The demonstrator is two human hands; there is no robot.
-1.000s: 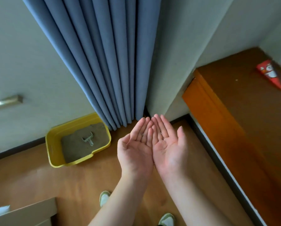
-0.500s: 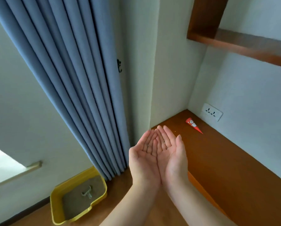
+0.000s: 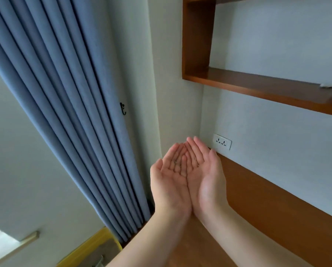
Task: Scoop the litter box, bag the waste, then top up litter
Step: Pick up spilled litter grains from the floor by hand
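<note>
We hold our left hand point(image 3: 170, 182) and right hand point(image 3: 205, 176) cupped together, palms up, holding nothing, between blue curtain point(image 3: 68, 112), wall socket point(image 3: 222, 141) and wooden shelf point(image 3: 267, 87); yellow litter box point(image 3: 95, 245) below.

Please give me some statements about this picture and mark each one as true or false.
1. Both hands are cupped together, palms up. True: the left hand and right hand touch along their edges.
2. The right hand grips a scoop. False: it holds no tool; only a few tiny grains lie on the palms.
3. The litter box is at the lower left, beside the curtain. True.
4. The litter box is red. False: it is yellow.
5. A socket is on the wall beyond the hands. True.
</note>
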